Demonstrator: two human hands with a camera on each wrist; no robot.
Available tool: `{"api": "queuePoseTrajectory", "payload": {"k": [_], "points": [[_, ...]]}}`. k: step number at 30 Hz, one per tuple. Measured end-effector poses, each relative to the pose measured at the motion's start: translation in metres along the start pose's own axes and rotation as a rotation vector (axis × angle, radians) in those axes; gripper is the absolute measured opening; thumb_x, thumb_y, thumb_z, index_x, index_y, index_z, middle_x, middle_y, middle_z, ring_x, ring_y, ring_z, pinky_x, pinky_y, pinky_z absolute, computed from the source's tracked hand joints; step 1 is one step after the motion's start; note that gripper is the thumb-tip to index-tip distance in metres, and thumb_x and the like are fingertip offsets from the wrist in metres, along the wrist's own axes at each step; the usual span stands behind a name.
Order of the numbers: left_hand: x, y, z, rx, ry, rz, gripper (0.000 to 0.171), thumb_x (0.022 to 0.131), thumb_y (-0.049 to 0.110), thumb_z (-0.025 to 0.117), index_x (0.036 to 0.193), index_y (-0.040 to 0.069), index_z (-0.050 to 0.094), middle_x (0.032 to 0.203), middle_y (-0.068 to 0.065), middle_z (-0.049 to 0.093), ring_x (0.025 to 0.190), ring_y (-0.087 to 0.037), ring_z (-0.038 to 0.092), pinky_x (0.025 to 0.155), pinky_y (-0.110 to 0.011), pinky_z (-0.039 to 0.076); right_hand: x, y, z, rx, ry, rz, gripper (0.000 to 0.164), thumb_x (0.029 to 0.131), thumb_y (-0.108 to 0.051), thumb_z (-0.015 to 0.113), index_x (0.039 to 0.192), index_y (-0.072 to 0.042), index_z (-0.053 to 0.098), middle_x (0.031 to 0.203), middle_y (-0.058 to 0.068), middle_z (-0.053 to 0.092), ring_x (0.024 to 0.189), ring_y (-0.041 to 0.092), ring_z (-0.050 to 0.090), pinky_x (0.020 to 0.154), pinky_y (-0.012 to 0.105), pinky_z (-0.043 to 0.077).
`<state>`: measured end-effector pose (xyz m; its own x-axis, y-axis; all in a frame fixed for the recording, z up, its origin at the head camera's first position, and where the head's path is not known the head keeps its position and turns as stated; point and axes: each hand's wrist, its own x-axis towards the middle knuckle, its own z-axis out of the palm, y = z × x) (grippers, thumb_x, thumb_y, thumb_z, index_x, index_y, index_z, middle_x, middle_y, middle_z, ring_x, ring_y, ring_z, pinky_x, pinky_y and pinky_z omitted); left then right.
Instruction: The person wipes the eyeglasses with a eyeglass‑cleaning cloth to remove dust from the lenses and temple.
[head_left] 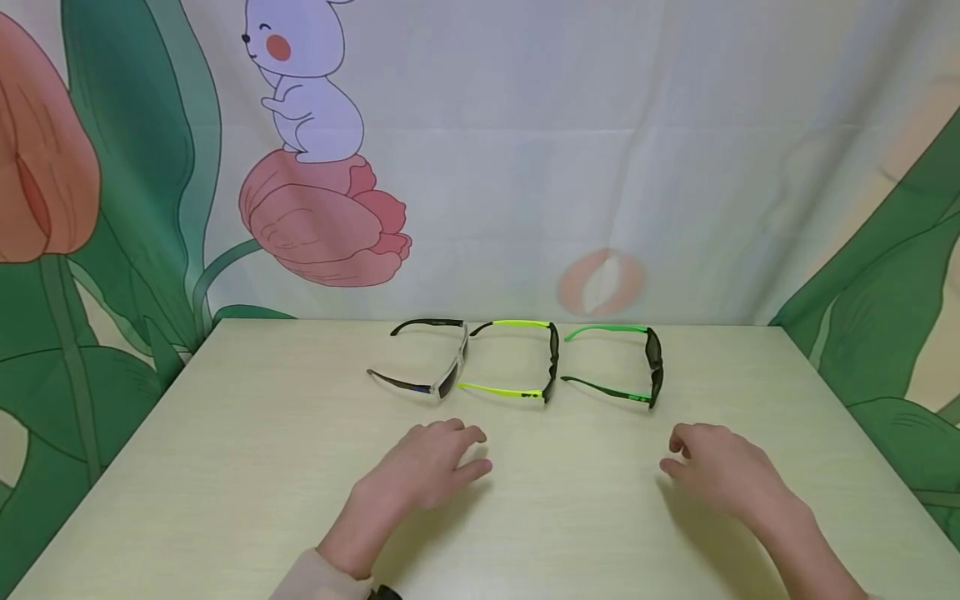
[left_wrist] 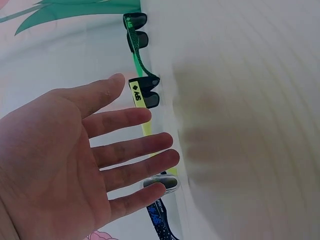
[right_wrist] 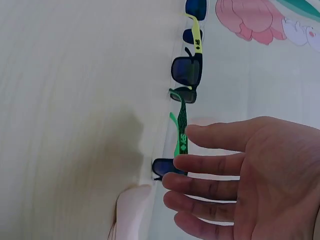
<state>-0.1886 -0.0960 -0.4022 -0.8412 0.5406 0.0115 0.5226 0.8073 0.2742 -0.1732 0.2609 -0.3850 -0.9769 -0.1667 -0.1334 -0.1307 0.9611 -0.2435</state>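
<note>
Sunglasses with green temples (head_left: 655, 367) lie at the right end of a row of three near the far edge of the table (head_left: 225, 483); a yellow-templed pair (head_left: 553, 358) lies in the middle and a white-framed pair (head_left: 454, 371) at the left end. Each has its temples unfolded toward the person's left, while its lens front runs roughly front to back. From the fingers of the right hand (head_left: 723, 471), the green pair is farther off and to the left, and this hand is the nearer one to it. The left hand (head_left: 423, 467) is nearer to the other two: the white-framed front lies just beyond its fingertips and slightly left, the yellow pair beyond and right. Both hands are empty, their fingers loosely extended with gaps between and thumbs apart, touching no frame.
</note>
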Motion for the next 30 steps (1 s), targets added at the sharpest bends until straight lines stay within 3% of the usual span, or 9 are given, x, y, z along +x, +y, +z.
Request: {"api": "queuePoseTrajectory", "payload": {"k": [9, 13, 19, 30], "points": [[-0.001, -0.006, 0.000, -0.040, -0.006, -0.010, 0.040, 0.097, 0.040, 0.055, 0.123, 0.010, 0.062, 0.114, -0.005, 0.062, 0.104, -0.026, 0.059, 0.090, -0.047, 0.046, -0.002, 0.021, -0.002, 0.008, -0.059, 0.039, 0.015, 0.086, -0.009, 0.065, 0.101, -0.008, 0.064, 0.097, 0.004, 0.061, 0.086, 0.023, 0.057, 0.066, 0.043, 0.049], [-0.001, -0.008, 0.001, -0.060, -0.001, -0.008, 0.039, 0.097, 0.039, 0.055, 0.122, 0.010, 0.062, 0.116, -0.005, 0.062, 0.105, -0.026, 0.059, 0.092, -0.048, 0.045, -0.002, 0.028, -0.002, 0.011, -0.074, 0.053, 0.016, 0.088, -0.011, 0.060, 0.103, -0.006, 0.064, 0.099, 0.006, 0.062, 0.088, 0.025, 0.058, 0.069, 0.047, 0.050], [-0.002, -0.009, -0.001, -0.072, -0.007, -0.010, 0.039, 0.097, 0.038, 0.055, 0.122, 0.010, 0.063, 0.115, -0.006, 0.062, 0.103, -0.025, 0.059, 0.091, -0.047, 0.045, 0.000, 0.034, 0.003, 0.012, -0.118, 0.063, 0.013, 0.087, -0.008, 0.060, 0.099, -0.007, 0.064, 0.092, 0.004, 0.060, 0.080, 0.021, 0.054, 0.065, 0.044, 0.049], [-0.001, -0.009, -0.004, -0.079, -0.004, -0.011, 0.038, 0.097, 0.037, 0.056, 0.122, 0.010, 0.063, 0.113, -0.006, 0.062, 0.099, -0.024, 0.060, 0.091, -0.045, 0.045, 0.005, 0.041, 0.004, -0.012, -0.104, 0.077, 0.014, 0.084, -0.002, 0.059, 0.098, -0.003, 0.062, 0.090, 0.006, 0.059, 0.079, 0.024, 0.053, 0.065, 0.045, 0.048]]}}
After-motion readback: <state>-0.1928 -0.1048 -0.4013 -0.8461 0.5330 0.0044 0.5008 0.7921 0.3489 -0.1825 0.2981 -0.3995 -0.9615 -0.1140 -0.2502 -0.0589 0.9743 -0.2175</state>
